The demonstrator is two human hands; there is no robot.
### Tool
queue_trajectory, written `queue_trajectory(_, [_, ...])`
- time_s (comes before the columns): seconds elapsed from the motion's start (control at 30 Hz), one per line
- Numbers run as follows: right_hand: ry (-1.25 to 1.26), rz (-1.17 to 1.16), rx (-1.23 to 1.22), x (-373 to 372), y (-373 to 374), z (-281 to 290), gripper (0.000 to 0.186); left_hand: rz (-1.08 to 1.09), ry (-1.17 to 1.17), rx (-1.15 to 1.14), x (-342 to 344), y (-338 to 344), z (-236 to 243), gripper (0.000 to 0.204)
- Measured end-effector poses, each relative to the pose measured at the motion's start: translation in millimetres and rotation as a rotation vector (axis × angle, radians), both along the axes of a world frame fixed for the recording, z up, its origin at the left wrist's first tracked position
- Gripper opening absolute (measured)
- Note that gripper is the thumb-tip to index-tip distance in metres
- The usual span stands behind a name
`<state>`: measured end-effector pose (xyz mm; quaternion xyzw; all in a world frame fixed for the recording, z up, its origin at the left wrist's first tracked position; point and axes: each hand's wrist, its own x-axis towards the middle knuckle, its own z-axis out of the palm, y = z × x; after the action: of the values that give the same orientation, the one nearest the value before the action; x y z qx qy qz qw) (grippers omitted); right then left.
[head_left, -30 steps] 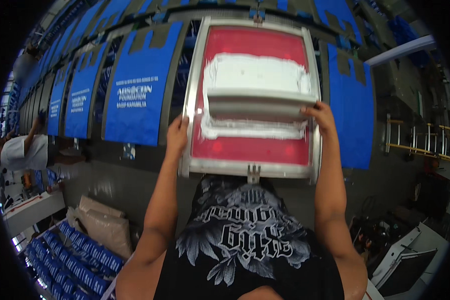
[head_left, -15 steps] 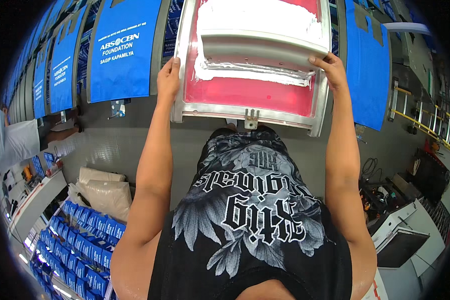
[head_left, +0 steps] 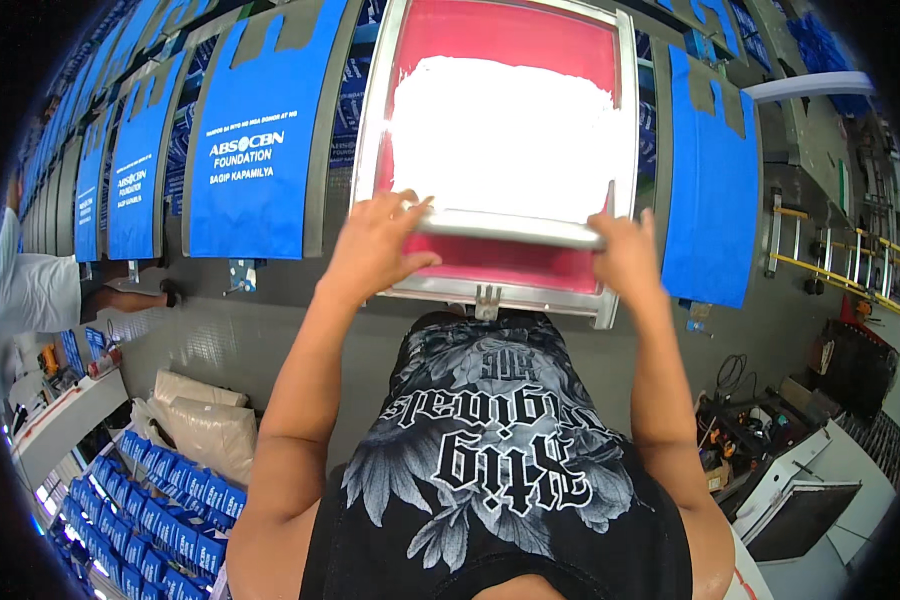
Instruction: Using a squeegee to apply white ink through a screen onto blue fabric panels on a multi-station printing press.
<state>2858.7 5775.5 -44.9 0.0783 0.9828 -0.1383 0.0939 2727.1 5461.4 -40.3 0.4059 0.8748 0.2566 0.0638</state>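
Note:
A screen-printing frame (head_left: 625,100) with metal rails and pink mesh (head_left: 510,30) lies in front of me. White ink (head_left: 500,140) covers much of the mesh. Across the near part of the screen lies a metal-backed squeegee (head_left: 510,228), a strip of pink mesh showing on its near side. My left hand (head_left: 375,245) is at its left end, fingers over the top edge and thumb on the near side. At the right end my right hand (head_left: 625,250) grips it, its fingers bent over the bar. A metal clamp bracket (head_left: 487,302) sits on the frame's near rail.
Blue bags (head_left: 250,150) lie on grey boards to the left, and another blue bag (head_left: 710,190) to the right. Wrapped bundles (head_left: 205,420) are on the floor at left, near racks of blue bags (head_left: 160,510). A person in white shorts (head_left: 40,300) stands far left. A ladder (head_left: 840,260) is at right.
My left hand has gone from the frame's left rail to the squeegee's left end. The squeegee now lies nearer the frame's near rail, and white ink covers the mesh beyond it.

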Motion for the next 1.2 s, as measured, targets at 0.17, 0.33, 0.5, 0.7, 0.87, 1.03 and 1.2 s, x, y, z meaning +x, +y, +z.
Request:
queue_trajectory(0.17, [0.002, 0.055, -0.125, -36, 22, 1, 0.038, -0.009, -0.034, -0.247, -48, 41, 2, 0.018])
queue_trajectory(0.33, [0.361, 0.088, 0.090, -137, 56, -30, 0.023, 0.080, 0.282, -0.029, -133, 77, -34, 0.025])
queue_trajectory(0.5, [0.096, 0.161, 0.140, -92, 26, -52, 0.042, 0.075, 0.153, -0.175, -83, 47, -67, 0.040])
queue_trajectory(0.7, [-0.024, 0.043, -0.145, 7, -13, -11, 0.050, 0.121, 0.052, -0.092, 17, 9, -38, 0.041])
queue_trajectory(0.87, [-0.017, 0.097, 0.187, -107, 39, -49, 0.044, 0.292, -0.082, -0.250, -93, 58, -54, 0.034])
queue_trajectory(1.03, [0.057, 0.116, 0.127, -177, 73, -24, 0.040, 0.224, 0.020, -0.364, -156, 86, -40, 0.030])
queue_trajectory(1.2, [-0.044, 0.074, -0.049, -17, -2, -8, 0.042, 0.132, -0.009, -0.210, -2, 16, -34, 0.027])
